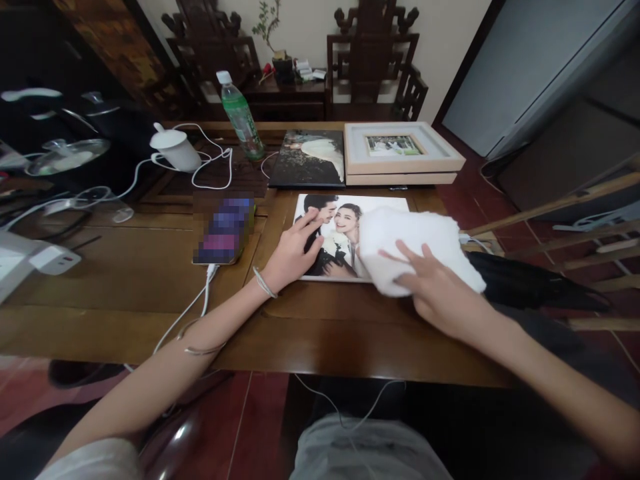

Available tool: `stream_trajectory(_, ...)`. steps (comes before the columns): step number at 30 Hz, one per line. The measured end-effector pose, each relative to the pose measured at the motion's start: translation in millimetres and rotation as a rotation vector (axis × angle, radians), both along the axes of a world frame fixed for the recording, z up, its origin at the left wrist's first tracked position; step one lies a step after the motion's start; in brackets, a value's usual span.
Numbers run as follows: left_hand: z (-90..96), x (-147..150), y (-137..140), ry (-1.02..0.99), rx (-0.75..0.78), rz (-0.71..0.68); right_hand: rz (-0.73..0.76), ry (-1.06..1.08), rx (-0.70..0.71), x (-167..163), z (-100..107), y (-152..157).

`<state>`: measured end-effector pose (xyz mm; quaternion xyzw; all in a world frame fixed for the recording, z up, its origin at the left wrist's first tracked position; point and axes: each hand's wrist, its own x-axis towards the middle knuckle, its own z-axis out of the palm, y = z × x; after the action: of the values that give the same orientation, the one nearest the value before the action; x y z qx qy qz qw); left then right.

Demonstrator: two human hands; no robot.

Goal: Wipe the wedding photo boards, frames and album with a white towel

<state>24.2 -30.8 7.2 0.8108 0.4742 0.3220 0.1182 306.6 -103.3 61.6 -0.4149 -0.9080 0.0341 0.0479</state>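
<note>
A photo panel (335,243) with a printed picture of a couple lies flat on the wooden table. On its left part rests my left hand (295,250), fingers stretched out and no object in it. My right hand (425,273) is on a white cloth (415,233), fingers partly spread over its top and the thumb side pressed into it. The cloth covers the panel's right part and hangs past its right edge. What lies beneath the cloth is hidden.
Behind the panel are a dark photo board (310,160) and stacked framed pictures (405,170). A green-labelled bottle (243,117), a lidded white cup (175,148) and a charging phone (225,230) stand or lie to the left. White cables cross the wooden table (320,333).
</note>
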Motion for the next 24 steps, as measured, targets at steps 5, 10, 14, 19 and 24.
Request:
stream_trajectory(5, -1.4, -2, 2, 0.034, -0.042, 0.036, 0.173, 0.026, 0.022, -1, -4, -36)
stream_trajectory(10, -2.3, -3, 3, 0.064, -0.089, 0.024, 0.061, 0.084, -0.041, 3, 5, 16)
stream_trajectory(14, -3.9, -4, 4, 0.058, -0.069, 0.013, 0.000, 0.085, -0.011, 9, 12, 81)
stream_trajectory(19, -5.7, -5, 4, 0.055, -0.077, 0.012, -0.101, 0.126, 0.022, 17, 14, 134)
stream_trajectory(24, -5.2, -5, 4, 0.050, -0.078, 0.016, -0.153, 0.180, 0.012, 14, 6, 112)
